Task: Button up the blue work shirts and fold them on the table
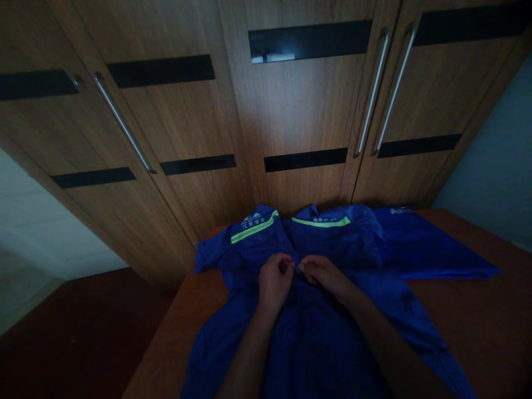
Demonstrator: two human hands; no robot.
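Observation:
A blue short-sleeved work shirt (257, 266) lies spread front-up, its collar toward the wardrobe, with a yellow-green and silver strip across each side of the chest. White lettering stands above the strips. My left hand (275, 280) is pinched at the shirt's front opening, below the chest. Just to the right, my right hand (322, 272) pinches the opposite front edge, the two sets of fingertips a small gap apart. Whether a button sits between the fingers is too dark to make out. My forearms cover part of the lower shirt.
Under the shirt is a reddish-brown wooden surface (174, 338). A folded blue cloth (432, 249) with white letters lies on it at the right, touching the shirt's sleeve. Behind rises a wooden wardrobe (299, 111) with black bands and long metal handles.

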